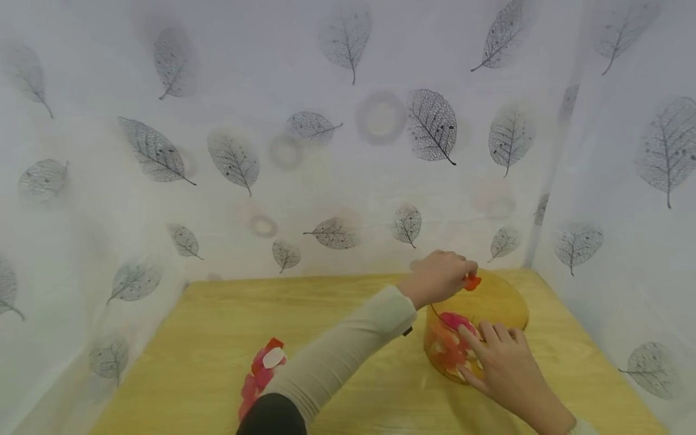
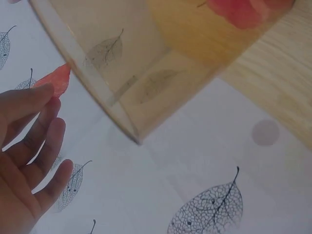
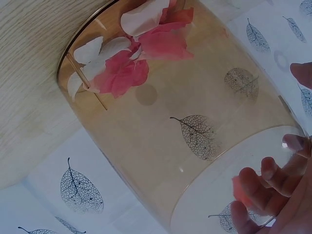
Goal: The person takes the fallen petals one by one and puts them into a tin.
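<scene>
A clear amber glass jar stands on the table, with pink, red and white petals lying at its bottom. My left hand is stretched out to the jar's far side and pinches an orange-red petal between thumb and fingertips. In the left wrist view this petal is close beside the jar's rim. My right hand holds the near right side of the jar by its rim, fingers bent against the glass and spread. Part of its grip is out of sight.
Left of my outstretched arm, a loose pile of red, pink and white petals lies on the yellow wooden table, partly covered by the sleeve. White sheets with a leaf print hang behind and at both sides of the table.
</scene>
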`<state>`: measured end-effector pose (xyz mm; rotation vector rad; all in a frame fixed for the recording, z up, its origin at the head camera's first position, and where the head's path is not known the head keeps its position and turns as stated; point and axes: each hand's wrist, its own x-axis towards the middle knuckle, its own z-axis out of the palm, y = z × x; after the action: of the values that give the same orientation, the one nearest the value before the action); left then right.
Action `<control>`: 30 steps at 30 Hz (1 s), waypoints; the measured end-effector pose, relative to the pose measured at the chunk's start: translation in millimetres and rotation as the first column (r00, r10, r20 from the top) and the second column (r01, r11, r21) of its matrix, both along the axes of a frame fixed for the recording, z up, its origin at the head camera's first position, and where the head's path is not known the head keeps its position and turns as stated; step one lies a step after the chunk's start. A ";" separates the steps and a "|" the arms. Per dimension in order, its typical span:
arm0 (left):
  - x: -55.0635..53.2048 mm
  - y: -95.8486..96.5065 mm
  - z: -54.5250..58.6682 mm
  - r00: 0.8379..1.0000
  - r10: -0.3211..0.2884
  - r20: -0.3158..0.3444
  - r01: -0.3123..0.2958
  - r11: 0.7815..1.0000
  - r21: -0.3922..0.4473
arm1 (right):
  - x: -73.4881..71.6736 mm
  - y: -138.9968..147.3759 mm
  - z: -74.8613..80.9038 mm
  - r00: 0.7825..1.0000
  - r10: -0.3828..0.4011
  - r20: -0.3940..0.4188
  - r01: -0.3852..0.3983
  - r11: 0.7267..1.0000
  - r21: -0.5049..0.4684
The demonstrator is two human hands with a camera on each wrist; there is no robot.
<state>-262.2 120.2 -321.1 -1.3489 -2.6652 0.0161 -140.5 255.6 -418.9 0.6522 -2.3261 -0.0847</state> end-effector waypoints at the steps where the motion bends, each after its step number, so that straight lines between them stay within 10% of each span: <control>1: 0.1 2.9 -2.2 1.000 0.003 0.002 -0.003 1.000 -0.004 | -0.3 -0.4 0.2 1.000 0.000 0.001 0.000 1.000 0.001; 11: 7.6 -10.6 -14.2 0.998 0.029 -0.047 -0.027 0.998 0.050 | -0.1 -1.7 0.1 1.000 -0.007 0.002 0.007 1.000 0.005; 21: 24.0 -89.3 -20.5 0.987 -0.008 -0.159 0.056 0.952 0.302 | -1.3 -2.0 0.0 1.000 -0.009 -0.015 0.010 1.000 0.005; 30: 40.2 -165.9 -22.4 0.985 0.093 -0.145 -0.043 0.948 0.314 | -0.4 -1.8 0.5 1.000 -0.011 -0.012 0.011 1.000 0.005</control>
<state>-222.0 -45.7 -343.5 -1.1068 -2.4531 -0.2661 -140.9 253.8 -418.4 0.6393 -2.3188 -0.0994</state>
